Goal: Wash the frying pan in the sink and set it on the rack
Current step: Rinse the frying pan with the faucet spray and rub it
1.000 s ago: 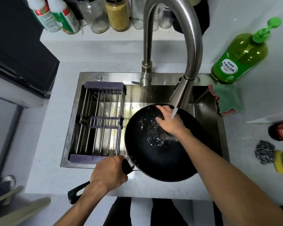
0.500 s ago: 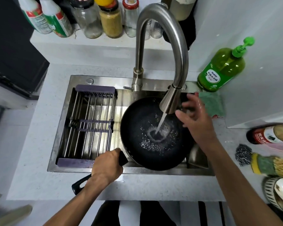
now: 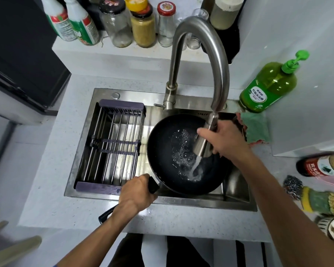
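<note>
The left hand (image 3: 136, 191) grips the handle (image 3: 153, 185) at the sink's (image 3: 237, 203) front edge; the frying pan (image 3: 162, 151) extends rearward-right inside the sink, beside the rack (image 3: 112, 143). The right hand (image 3: 225, 139) grips the spray head (image 3: 204, 145), water running into the pan.

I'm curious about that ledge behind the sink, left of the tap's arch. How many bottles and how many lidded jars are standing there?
White-and-green bottles: 2
Lidded glass jars: 3
Total: 5
</note>
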